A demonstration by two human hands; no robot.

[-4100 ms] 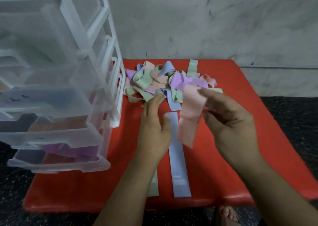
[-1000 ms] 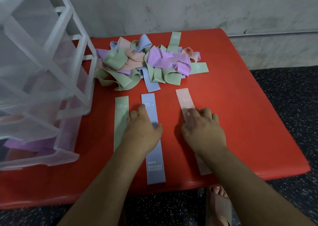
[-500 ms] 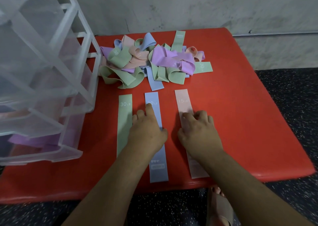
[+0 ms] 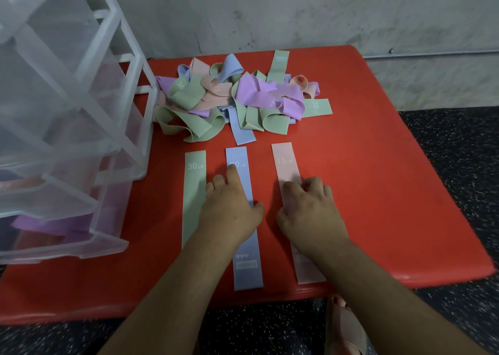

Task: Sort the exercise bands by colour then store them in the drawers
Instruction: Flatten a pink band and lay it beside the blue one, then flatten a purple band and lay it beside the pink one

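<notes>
the fingers [image 4: 232, 172] of the left hand [image 4: 229, 211] lie nearly straight and flat on the long flat pale blue exercise band [image 4: 246, 271], gripping nothing. the fingers [image 4: 290, 187] of the right hand [image 4: 310, 214] are loosely bent, tips pressing on the long flat pale pink exercise band marked 15 lb [image 4: 283, 160], not pinching it. just left of the blue one lies a flat pale green exercise band marked 30 lb [image 4: 194, 200], untouched; the three lie side by side, apart, on the red padded surface [image 4: 378, 192]. behind them sits a tangled heap of green, pink, blue and purple bands [image 4: 237, 98]. at the left stands a translucent plastic drawer unit [image 4: 67, 111], with purple bands [image 4: 54, 225] in its lowest drawer.
</notes>
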